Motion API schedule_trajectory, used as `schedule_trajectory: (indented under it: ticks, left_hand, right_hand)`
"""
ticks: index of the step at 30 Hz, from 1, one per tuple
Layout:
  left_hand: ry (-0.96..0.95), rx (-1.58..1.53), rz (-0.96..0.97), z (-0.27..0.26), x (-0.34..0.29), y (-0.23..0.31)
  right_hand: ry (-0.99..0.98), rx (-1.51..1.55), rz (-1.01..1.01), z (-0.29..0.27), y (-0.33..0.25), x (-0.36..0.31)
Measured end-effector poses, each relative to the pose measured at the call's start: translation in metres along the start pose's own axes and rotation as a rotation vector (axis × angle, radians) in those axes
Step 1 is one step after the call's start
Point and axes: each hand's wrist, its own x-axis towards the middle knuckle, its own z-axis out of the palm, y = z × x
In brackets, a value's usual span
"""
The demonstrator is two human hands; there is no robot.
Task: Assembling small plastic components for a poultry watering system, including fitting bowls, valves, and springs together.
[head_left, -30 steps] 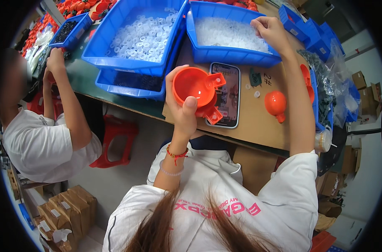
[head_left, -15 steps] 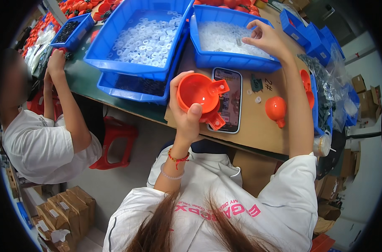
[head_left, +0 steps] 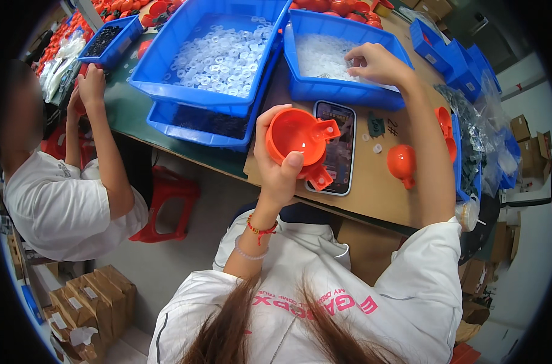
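Orange cup, clamped in left hand, faces up, long axis rightward (right hand: grip unclear).

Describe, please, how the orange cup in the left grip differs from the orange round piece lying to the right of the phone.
The orange cup is held in the left grip, while the orange round piece lies on the brown cardboard. The orange cup shows its hollow inside to the camera; the orange round piece shows a bulging outside. Both are glossy and of similar orange-red colour.
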Motion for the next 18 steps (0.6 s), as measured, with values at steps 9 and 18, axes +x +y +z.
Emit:
schedule_trajectory:
  ticks: [9, 18]
  left_hand:
    - [0.17, 0.053, 0.062, -0.004, -0.003, -0.006]
    - [0.219, 0.049, 0.057, -0.005, -0.004, -0.01]
  right_hand:
    - [0.321, 0.033, -0.002, 0.001, 0.006, -0.008]
    - [0.577, 0.193, -0.028, -0.016, 0.014, -0.022]
